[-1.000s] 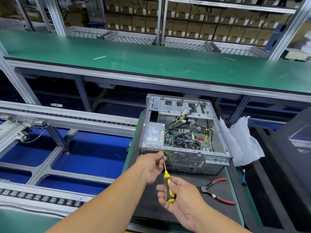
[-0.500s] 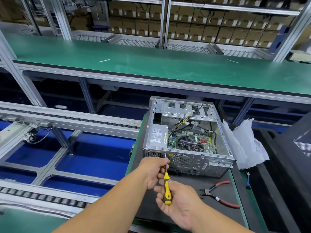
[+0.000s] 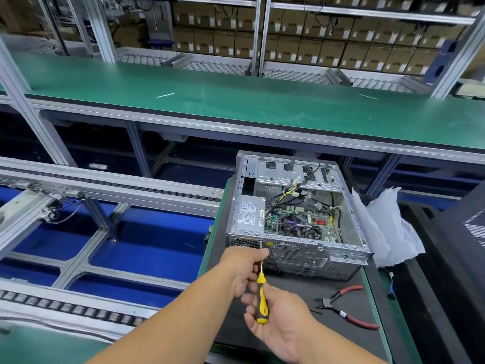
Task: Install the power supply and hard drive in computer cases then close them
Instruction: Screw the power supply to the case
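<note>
An open silver computer case lies on its side on a dark mat, its rear panel facing me. The grey power supply sits in the near left corner beside the motherboard. A yellow and black screwdriver points up at the rear panel near the power supply's corner. My right hand holds its handle. My left hand pinches the metal shaft just below the tip, right against the case.
Red-handled pliers lie on the mat to the right. Crumpled white plastic wrap sits beside the case. A black case panel lies at far right. A roller conveyor runs on the left, a green workbench behind.
The screwdriver tip has stayed at the rear panel while both hands kept their grip; the view has shifted slightly, with the case lower and further right in frame.
</note>
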Available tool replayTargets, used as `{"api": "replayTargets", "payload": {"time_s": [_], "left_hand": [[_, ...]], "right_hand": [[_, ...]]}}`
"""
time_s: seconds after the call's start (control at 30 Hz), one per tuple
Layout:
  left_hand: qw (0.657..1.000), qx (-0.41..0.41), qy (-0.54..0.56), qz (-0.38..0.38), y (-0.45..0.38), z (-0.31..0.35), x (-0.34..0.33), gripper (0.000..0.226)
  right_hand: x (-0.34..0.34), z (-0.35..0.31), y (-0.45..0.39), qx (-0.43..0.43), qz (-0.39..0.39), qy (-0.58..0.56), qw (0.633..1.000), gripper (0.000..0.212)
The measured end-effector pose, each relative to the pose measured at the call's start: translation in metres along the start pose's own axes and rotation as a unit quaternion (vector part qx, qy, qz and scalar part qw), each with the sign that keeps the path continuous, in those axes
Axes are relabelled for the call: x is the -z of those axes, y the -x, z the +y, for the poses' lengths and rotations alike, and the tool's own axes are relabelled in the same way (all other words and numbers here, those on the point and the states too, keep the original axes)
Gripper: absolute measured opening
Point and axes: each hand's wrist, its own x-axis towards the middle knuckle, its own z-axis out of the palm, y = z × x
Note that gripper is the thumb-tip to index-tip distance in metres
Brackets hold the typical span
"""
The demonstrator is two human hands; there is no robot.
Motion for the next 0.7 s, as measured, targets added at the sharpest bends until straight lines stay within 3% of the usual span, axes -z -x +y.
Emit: {"api": "replayTargets", "payload": {"time_s": [0.27, 0.4, 0.6, 0.7], "left_hand": [[1.000, -0.008, 0.024, -0.006, -0.006, 0.000, -0.005, 0.026], [1.000, 0.002, 0.010, 0.002, -0.002, 0.000, -0.004, 0.027], [0.999, 0.003, 0.021, -0.035, 0.000, 0.010, 0.000, 0.021], [1.000, -0.011, 0.006, -0.020, -0.003, 0.010, -0.003, 0.016]], "right_hand": [[0.003, 0.001, -0.003, 0.016, 0.007, -0.006, 1.000, 0.016], [0.002, 0.002, -0.006, -0.006, 0.005, -0.023, 1.000, 0.035], [0.002, 0.000, -0.004, -0.024, -0.027, -0.056, 0.998, 0.043], [0.001, -0.002, -0.002, -0.012, -0.039, -0.032, 0.999, 0.022]]}}
